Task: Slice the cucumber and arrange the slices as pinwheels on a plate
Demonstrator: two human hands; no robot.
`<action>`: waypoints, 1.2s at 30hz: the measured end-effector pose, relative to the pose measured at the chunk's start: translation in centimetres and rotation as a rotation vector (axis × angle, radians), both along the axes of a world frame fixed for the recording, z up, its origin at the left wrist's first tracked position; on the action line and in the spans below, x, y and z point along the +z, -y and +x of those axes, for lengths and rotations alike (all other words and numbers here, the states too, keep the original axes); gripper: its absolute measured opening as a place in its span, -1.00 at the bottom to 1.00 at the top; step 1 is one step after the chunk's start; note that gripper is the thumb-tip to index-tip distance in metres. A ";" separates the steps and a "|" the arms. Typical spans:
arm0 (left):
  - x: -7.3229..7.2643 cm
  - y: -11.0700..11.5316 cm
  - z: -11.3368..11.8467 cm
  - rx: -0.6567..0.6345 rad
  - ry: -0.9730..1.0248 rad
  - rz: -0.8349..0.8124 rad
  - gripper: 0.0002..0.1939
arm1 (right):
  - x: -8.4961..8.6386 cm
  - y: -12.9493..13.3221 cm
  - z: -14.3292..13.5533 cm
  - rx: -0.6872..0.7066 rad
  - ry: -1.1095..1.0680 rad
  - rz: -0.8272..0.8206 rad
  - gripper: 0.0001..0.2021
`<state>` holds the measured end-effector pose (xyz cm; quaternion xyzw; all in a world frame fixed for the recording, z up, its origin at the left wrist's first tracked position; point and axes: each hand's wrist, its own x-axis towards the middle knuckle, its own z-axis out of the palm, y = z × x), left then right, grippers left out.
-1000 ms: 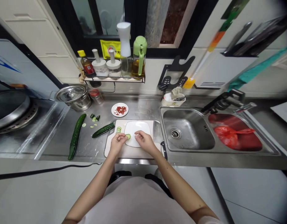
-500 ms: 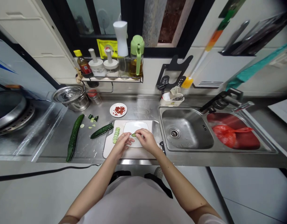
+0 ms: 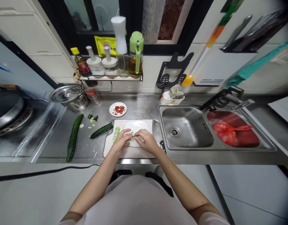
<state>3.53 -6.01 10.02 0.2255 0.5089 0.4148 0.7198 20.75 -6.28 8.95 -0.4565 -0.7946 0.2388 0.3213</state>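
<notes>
A small cucumber slice [image 3: 132, 134] is pinched between the fingertips of my left hand [image 3: 121, 141] and my right hand [image 3: 145, 140]. Both hands hover over a white plate [image 3: 136, 125] lying on the cutting board [image 3: 134, 154]. Left of the plate, a row of overlapping cucumber slices [image 3: 116, 133] rests on the board, partly behind my left hand. A cut cucumber [image 3: 101, 130] lies at the board's left edge. By the board's right side is a knife [image 3: 162, 145], its blade flat on the board.
A whole cucumber [image 3: 74, 137] and small cucumber scraps [image 3: 93, 119] lie to the left. Behind the board stands a small plate of chopped red bits [image 3: 111, 113]. The steel sink [image 3: 190, 125] is at the right, a red plastic bag [image 3: 224, 133] in its second basin. A lidded pot [image 3: 75, 101] stands back left.
My left fingers have moved in to meet the slice, which my right hand held alone before. The slice now looks bent or tilted up. The view has shifted slightly.
</notes>
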 end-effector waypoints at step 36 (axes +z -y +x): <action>-4.5 -1.6 1.6 0.020 -0.182 0.274 -0.49 | -4.0 -2.1 -0.4 -0.073 -0.302 -0.417 -0.81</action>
